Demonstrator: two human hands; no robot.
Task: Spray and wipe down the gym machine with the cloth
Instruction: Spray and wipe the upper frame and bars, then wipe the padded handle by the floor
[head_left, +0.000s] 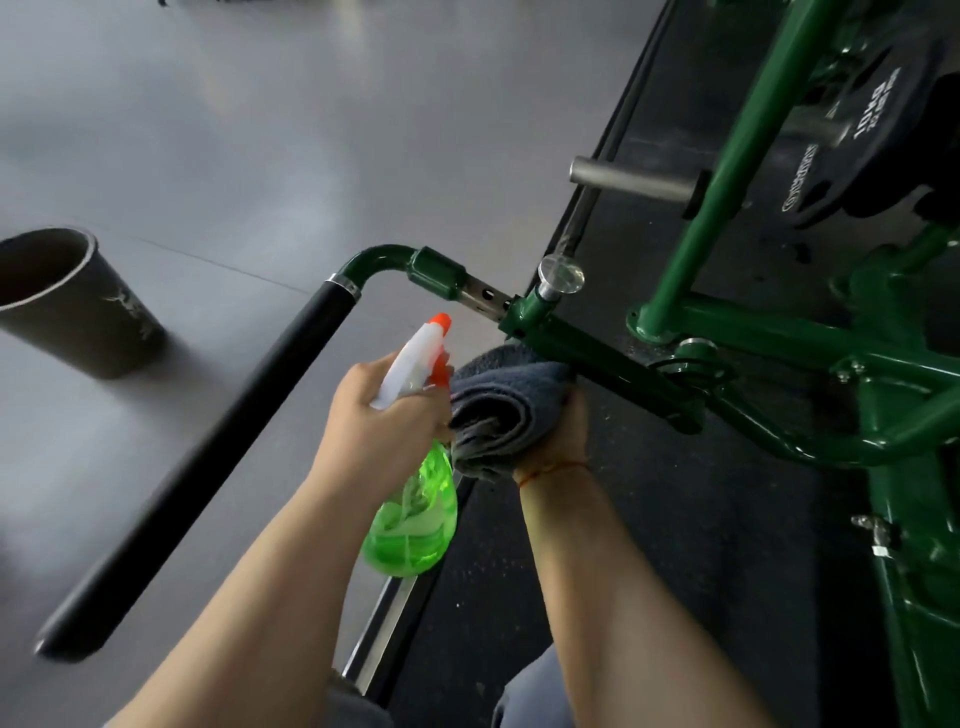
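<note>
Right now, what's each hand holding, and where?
Left hand grips the spray bottle at its neck. Right hand grips the folded cloth along its right side.

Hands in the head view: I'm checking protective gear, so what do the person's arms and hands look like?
Both are bare, with no gloves: left hand, right hand. No sleeves cover the left forearm or right forearm. A thin red string bracelet circles the right wrist. No watch or ring shows.
</note>
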